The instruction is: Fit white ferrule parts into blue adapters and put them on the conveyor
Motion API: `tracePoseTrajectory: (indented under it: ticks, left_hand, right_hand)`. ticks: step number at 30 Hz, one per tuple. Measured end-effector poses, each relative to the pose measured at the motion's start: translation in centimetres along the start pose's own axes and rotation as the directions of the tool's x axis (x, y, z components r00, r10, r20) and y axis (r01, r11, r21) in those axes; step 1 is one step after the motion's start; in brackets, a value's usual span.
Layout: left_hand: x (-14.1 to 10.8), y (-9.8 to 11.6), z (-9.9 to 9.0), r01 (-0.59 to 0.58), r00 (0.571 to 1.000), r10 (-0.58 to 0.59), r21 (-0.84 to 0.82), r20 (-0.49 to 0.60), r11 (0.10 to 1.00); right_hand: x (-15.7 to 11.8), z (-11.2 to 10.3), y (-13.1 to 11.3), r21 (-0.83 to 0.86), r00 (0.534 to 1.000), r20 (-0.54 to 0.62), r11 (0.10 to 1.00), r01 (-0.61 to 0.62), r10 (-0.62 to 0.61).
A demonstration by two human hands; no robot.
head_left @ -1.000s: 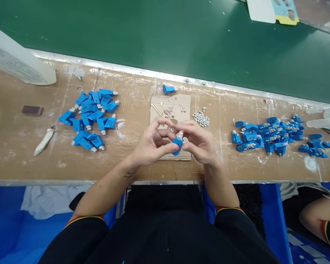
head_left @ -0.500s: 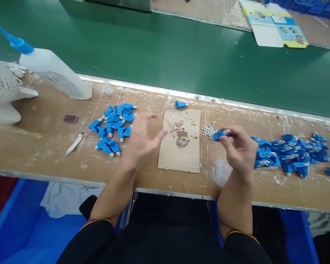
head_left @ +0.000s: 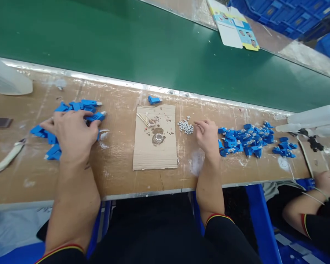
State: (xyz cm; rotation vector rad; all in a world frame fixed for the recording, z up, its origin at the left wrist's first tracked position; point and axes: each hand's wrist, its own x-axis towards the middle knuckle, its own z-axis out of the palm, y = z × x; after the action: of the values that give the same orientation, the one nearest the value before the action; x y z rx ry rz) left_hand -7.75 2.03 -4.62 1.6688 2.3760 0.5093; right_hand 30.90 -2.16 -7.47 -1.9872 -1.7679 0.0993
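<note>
My left hand [head_left: 74, 134] is over the left group of blue plastic pieces [head_left: 54, 152], its thumb and fingers closing around a blue plastic piece [head_left: 97, 116] with a pale tip. Just right of a small heap of grey-white bits [head_left: 185, 127], my right hand [head_left: 207, 135] has its fingertips pinched together. Whatever they hold, if anything, is too small to make out. Between my hands lies a cardboard sheet [head_left: 155, 157] with wet stains, a small round metal-rimmed cup [head_left: 158, 138] and several matchstick-like sticks [head_left: 144, 120]. Another blue piece [head_left: 154, 100] rests behind the cardboard.
A larger blue pile [head_left: 244, 139] spreads right of my right hand. White bottles [head_left: 313, 121] lie at the far right, near a co-worker's hand [head_left: 326, 183]. On the left are a white-handled tool [head_left: 9, 157], a dark block [head_left: 0, 122] and a bottle [head_left: 8, 77]. A green belt [head_left: 126, 51] runs behind.
The view has swung right. My left hand has moved left onto the blue pieces. My right hand no longer shows the blue piece it held and is now beside the grey-white bits.
</note>
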Motion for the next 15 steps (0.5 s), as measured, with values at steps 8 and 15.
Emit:
tracePoseTrajectory:
  ticks: [8, 15]
  left_hand:
    - [0.2, 1.0, 2.1, -0.097, 0.992, -0.066, -0.992, -0.103, 0.085]
    - [-3.8, 3.9, 1.2, 0.231, 0.95, 0.251, -0.957, 0.184, -0.174]
  right_hand:
    - [1.0, 1.5, 0.7, -0.051, 0.978, 0.201, 0.998, -0.038, 0.048]
    - [0.4, 0.5, -0.4, 0.318, 1.0, 0.02, 0.948, -0.007, 0.001]
